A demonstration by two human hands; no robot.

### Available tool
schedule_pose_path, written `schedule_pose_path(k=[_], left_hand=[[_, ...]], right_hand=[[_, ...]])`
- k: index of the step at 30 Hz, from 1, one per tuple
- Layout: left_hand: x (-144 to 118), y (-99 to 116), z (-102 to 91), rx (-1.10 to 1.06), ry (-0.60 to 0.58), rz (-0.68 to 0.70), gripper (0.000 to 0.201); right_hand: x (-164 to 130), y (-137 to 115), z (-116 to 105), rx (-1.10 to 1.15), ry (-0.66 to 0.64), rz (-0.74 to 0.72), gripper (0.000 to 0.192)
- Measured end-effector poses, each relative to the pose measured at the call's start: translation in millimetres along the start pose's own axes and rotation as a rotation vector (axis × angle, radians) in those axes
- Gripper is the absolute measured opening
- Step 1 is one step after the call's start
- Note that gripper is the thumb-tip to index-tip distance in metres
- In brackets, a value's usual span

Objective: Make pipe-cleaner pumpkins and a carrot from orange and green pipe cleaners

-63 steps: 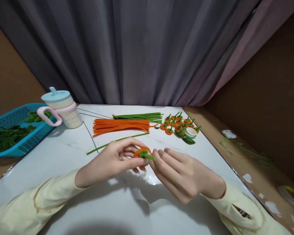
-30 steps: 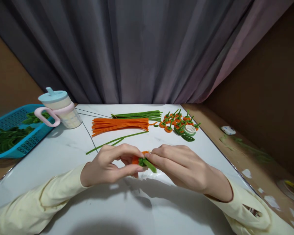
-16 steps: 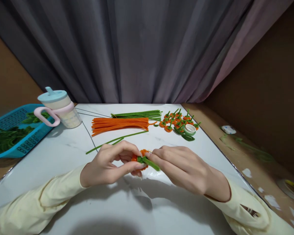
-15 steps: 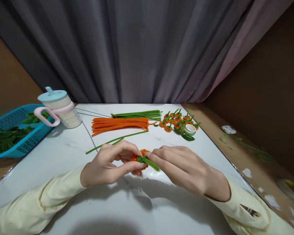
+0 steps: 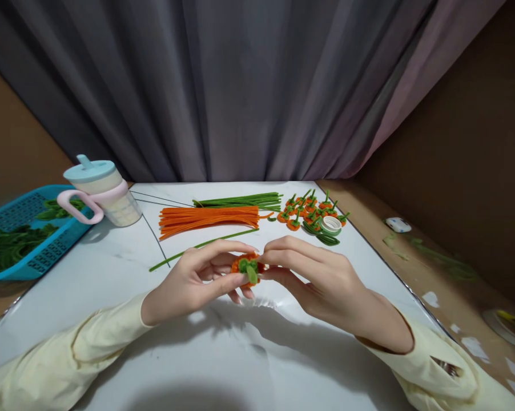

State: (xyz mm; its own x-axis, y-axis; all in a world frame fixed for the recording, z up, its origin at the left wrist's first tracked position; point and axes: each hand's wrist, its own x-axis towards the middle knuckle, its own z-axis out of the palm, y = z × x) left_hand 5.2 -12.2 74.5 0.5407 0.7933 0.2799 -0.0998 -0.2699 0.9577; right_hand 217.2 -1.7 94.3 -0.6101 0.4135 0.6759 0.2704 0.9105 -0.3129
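Note:
Between my two hands, above the white tabletop, is a small orange pipe-cleaner pumpkin (image 5: 237,266) with a green top and a short green stem pointing toward me. My left hand (image 5: 206,279) pinches it from the left, thumb in front and fingers behind. From the right, the thumb and fingertips of my right hand (image 5: 311,279) close on its edge. Beyond my hands lie a bundle of orange pipe cleaners (image 5: 210,221) and a bundle of green ones (image 5: 240,200). A single green pipe cleaner (image 5: 214,242) rests just past my left hand.
Several finished orange pumpkins (image 5: 293,225) stand at the back right beside a tape roll (image 5: 330,224) and green loops (image 5: 327,240). At left are a tumbler (image 5: 107,194) and a blue basket (image 5: 47,260) of green pieces. Paper scraps (image 5: 475,348) lie off the table's right edge.
The pumpkin has turned, so its stem now points toward me rather than to the lower right. My right fingers have moved from on top to its right edge.

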Motion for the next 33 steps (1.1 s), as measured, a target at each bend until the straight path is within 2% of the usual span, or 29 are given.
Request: schedule_pose_path(k=[5,9,13,16,18,21,25,28,33], left_hand=[[-0.7,4.1,-2.3,0.224,-0.044,0.088,0.037],[0.2,3.0,-3.5,0.297,-0.036,0.123,0.035],[-0.2,-1.8,-0.9,0.314,-0.025,0.088,0.027],[0.1,-5.9,3.9,0.281,0.010,-0.025,0.024],[1.1,-9.5,6.7,0.192,0.030,-0.143,0.030],[2.9,-17.7,6.8,-0.083,-0.014,-0.356,0.038],[5.3,-34.5,0.0,-0.411,-0.075,-0.569,0.026],[7.0,-48.2,-4.3,-0.434,-0.070,-0.587,0.023],[11.1,-63.6,-5.5,-0.342,-0.022,-0.481,0.033]], right_hand=[[0.2,1.6,-0.7,0.033,-0.035,0.008,0.014],[1.3,2.2,-1.4,0.066,-0.051,0.041,0.014],[3.1,0.3,-5.5,0.099,-0.063,0.171,0.010],[3.8,-0.3,-6.9,0.167,-0.151,0.352,0.002],[1.7,1.5,-3.8,0.193,-0.184,0.424,0.006],[-7.4,9.1,6.7,0.192,-0.193,0.384,0.004],[-24.9,23.1,23.2,0.172,-0.218,0.268,0.017],[-33.1,30.2,33.7,0.181,-0.143,0.269,0.020],[-36.1,36.7,48.3,0.239,0.080,0.444,0.012]])
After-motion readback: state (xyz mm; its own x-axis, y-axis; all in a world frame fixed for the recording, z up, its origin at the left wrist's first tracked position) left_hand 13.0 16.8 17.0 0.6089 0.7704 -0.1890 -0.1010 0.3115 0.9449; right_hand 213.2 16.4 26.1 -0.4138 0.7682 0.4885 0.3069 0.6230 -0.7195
